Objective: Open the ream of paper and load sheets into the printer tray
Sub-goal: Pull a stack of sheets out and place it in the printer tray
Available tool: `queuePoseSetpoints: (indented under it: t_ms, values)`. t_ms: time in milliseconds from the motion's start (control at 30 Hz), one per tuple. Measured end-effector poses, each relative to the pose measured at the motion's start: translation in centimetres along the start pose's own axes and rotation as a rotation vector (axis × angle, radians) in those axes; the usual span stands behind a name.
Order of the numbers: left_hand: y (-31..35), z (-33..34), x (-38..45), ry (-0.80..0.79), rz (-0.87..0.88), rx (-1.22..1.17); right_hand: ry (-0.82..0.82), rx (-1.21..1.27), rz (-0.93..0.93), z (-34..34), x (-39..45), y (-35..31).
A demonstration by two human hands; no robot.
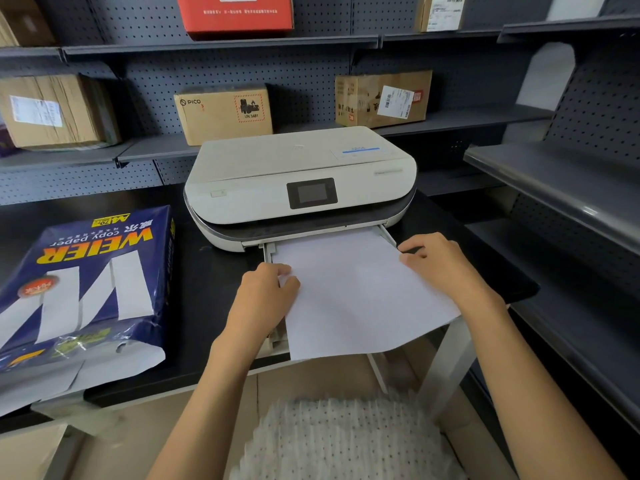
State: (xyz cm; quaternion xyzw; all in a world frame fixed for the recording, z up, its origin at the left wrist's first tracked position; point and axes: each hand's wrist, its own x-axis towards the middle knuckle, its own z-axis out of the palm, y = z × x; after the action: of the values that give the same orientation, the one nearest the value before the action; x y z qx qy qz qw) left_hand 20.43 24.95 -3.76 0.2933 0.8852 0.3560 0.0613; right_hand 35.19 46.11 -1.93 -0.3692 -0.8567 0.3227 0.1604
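Black table (214, 306) against grey pegboard shelving (311, 71) that carries cardboard boxes (223, 114) and a red box (239, 12). White printer (298, 181) sits on table centre, dark screen facing the person, paper tray (273, 336) pulled out toward the table's front edge. Blue ream of paper (86, 278) lies flat on table left of printer, near end of wrapper torn open, white flap hanging over the edge. Stack of white sheets (360, 296) lies partly in the tray, far edge under the printer body, near corner overhanging the table. Left hand (266, 296) pinches the sheets' left edge, fingers curled on it. Right hand (440, 261) grips the right edge, fingers curled over it near the tray's side rail.
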Motion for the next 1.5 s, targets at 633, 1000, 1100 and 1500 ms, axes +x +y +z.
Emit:
queuePoseSetpoints:
  t_ms: [633, 1000, 1100, 1500]
  values:
    - [-1.3, -0.4, 2.2, -0.028, 0.116, 0.163, 0.035, -0.102, -0.041, 0.5, 2.1, -1.1]
    - [-1.6, -0.4, 2.3, -0.01, 0.169, 0.247, 0.069, -0.163, -0.065, 0.7, 2.0, -1.0]
    - [-1.9, -0.3, 2.5, -0.006, 0.17, 0.254, 0.078, -0.163, -0.072, 0.8, 2.0, -0.9]
    - [-2.0, 0.0, 3.7, 0.034, 0.157, 0.193, 0.097, -0.177, -0.072, 1.2, 2.6, -0.9]
